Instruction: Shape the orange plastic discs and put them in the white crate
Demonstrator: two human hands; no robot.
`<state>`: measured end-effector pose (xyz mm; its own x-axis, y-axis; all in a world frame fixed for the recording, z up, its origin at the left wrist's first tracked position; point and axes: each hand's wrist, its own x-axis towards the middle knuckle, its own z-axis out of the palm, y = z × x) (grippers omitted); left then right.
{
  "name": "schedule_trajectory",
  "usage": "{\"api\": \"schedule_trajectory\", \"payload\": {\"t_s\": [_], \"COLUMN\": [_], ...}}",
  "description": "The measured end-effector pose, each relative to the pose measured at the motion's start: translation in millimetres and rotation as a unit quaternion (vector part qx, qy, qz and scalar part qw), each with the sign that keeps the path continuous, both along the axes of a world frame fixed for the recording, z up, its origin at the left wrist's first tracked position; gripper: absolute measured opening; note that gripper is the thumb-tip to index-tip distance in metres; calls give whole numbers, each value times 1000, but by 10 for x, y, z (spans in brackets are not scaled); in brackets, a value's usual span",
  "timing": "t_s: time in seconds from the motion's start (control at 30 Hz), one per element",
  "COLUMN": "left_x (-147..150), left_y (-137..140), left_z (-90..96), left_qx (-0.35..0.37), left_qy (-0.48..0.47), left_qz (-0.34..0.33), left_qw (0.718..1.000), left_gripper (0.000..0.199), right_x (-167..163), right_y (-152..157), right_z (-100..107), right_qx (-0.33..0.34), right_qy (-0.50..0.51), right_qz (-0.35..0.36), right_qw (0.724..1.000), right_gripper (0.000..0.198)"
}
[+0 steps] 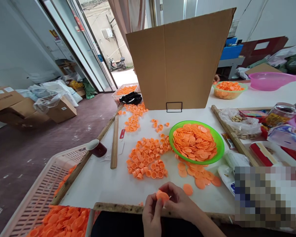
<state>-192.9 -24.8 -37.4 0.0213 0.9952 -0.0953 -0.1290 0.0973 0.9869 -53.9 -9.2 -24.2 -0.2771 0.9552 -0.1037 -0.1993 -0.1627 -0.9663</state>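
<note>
Near the front edge of the white table, my left hand and my right hand are closed together on an orange plastic disc. Fingers cover part of it, so I cannot tell whether a small cup is joined beneath. Just beyond my hands lies a pile of small orange cups, many with their mouths facing up. Right of that pile, a green bowl is heaped with flat orange discs. Several loose discs are spread in front of the bowl, one close to my right hand.
A tall cardboard sheet stands across the table. At left are a wooden stick, a tipped dark cup and a pink basket of orange parts. Food packages and a jar lie right. Another person's hand shows behind the cardboard.
</note>
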Motion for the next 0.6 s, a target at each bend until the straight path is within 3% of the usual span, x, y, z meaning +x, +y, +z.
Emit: {"api": "schedule_trajectory", "payload": {"t_s": [0.17, 0.37, 0.6], "left_x": [73, 157, -53], "left_y": [-41, -90, 22], "left_z": [96, 159, 111], "left_qx": [22, 26, 50], "left_qy": [20, 43, 115], "left_qz": [4, 16, 78], "left_qw": [1000, 999, 989], "left_gripper": [31, 37, 51], "right_x": [-41, -6, -291], "right_y": [35, 25, 87], "right_z": [-70, -112, -330], "right_qx": [-35, -35, -65], "right_qy": [35, 58, -49], "right_qz": [-37, -30, -118], "right_qw": [998, 997, 990], "right_gripper": [42, 37, 39]}}
